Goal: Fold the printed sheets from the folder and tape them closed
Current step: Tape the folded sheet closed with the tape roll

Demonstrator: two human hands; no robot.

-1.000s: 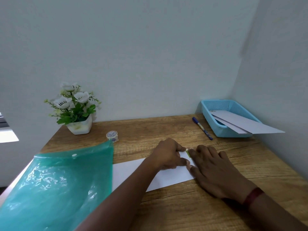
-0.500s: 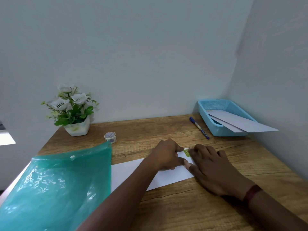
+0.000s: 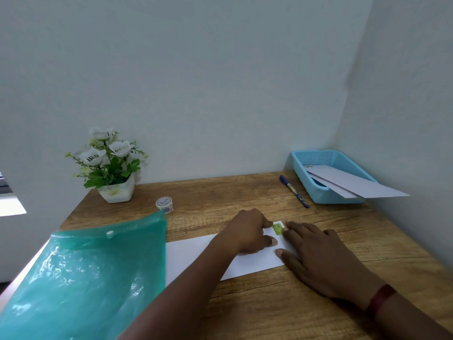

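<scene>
Left hand [image 3: 247, 231]: fingers curled, thumb on the folded sheet [image 3: 196, 253], index at the green tape piece [image 3: 278, 228]; whether it pinches, cannot tell.
Right hand [image 3: 318, 258]: spread flat on the sheet's right end, fingertip touching the tape.
Folder [image 3: 85, 278]: left of both hands.

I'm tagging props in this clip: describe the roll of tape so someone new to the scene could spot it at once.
On the wooden desk, look to the back left, where a white pot of flowers stands. Just right of it, beyond the far corner of the green folder, sits the roll of tape: the only small round thing there, pale with a printed pattern.
</scene>
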